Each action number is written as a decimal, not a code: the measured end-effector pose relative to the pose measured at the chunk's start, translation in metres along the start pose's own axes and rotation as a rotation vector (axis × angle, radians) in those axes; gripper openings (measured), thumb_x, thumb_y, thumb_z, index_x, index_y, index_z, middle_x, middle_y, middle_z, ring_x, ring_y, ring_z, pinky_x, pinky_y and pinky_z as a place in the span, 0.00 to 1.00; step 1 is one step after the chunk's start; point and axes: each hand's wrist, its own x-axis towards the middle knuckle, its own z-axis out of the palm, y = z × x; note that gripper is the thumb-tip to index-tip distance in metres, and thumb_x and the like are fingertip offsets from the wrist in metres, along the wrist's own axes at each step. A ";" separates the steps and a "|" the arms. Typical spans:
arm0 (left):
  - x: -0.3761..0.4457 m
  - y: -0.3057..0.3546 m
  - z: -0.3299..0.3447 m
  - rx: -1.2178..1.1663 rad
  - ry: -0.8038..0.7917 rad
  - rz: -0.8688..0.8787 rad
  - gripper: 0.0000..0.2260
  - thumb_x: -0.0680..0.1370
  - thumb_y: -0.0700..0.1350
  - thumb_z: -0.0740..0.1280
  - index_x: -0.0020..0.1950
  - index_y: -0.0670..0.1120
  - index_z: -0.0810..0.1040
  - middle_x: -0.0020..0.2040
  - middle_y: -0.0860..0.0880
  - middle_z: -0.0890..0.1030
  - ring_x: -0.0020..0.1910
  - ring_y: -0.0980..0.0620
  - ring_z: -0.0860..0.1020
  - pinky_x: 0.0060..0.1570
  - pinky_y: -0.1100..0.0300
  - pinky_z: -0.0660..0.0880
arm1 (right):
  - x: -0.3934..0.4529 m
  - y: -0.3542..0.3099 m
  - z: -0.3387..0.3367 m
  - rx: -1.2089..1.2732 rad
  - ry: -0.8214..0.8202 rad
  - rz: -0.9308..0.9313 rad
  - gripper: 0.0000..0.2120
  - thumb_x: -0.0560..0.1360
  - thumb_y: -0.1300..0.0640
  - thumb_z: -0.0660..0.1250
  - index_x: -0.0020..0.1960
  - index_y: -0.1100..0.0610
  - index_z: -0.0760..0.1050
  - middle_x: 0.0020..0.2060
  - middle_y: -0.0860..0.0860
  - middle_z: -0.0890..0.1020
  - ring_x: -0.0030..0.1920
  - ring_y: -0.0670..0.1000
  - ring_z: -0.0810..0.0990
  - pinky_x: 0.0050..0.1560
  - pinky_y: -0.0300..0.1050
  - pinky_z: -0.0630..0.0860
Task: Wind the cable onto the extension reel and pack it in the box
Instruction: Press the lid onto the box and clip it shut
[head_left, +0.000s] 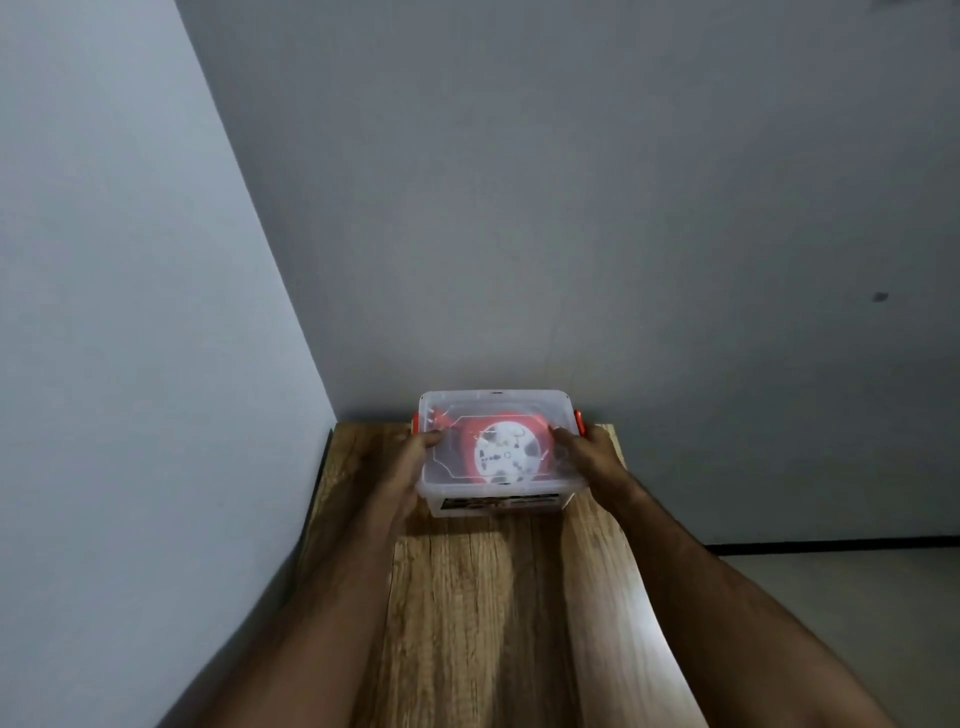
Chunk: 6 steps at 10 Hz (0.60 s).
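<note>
A clear plastic box (452, 499) with orange side clips stands at the far end of the wooden table, close to the wall. Its clear lid (493, 402) lies on top. Through the lid I see the red extension reel (505, 453) with its white round face, lying flat inside. My left hand (410, 462) grips the box's left side, thumb on the lid. My right hand (584, 454) grips the right side, thumb also on the lid. The cable is not visible apart from the reel.
The wooden table (483, 613) is narrow and runs away from me into a corner. A grey wall stands at the left and another behind the box. Off the table's right edge is pale floor (857, 597).
</note>
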 end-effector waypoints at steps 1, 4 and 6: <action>-0.005 0.007 -0.003 0.040 0.053 0.035 0.22 0.80 0.47 0.67 0.70 0.37 0.73 0.65 0.38 0.78 0.54 0.41 0.81 0.46 0.51 0.79 | -0.003 -0.015 -0.001 -0.148 0.006 0.000 0.26 0.79 0.45 0.67 0.70 0.58 0.71 0.62 0.52 0.80 0.57 0.54 0.81 0.54 0.48 0.81; -0.031 -0.020 0.027 1.391 0.432 0.926 0.36 0.80 0.59 0.61 0.81 0.43 0.52 0.81 0.42 0.59 0.78 0.42 0.62 0.76 0.47 0.62 | -0.037 -0.037 0.033 -1.067 0.229 -0.550 0.34 0.82 0.40 0.54 0.79 0.63 0.56 0.78 0.62 0.60 0.78 0.61 0.57 0.76 0.55 0.57; -0.022 -0.041 0.036 1.681 0.220 0.803 0.35 0.84 0.60 0.48 0.81 0.40 0.42 0.82 0.39 0.44 0.81 0.40 0.45 0.77 0.47 0.36 | -0.044 -0.013 0.052 -1.239 0.015 -0.504 0.39 0.82 0.38 0.33 0.78 0.65 0.59 0.77 0.64 0.59 0.78 0.64 0.56 0.75 0.66 0.57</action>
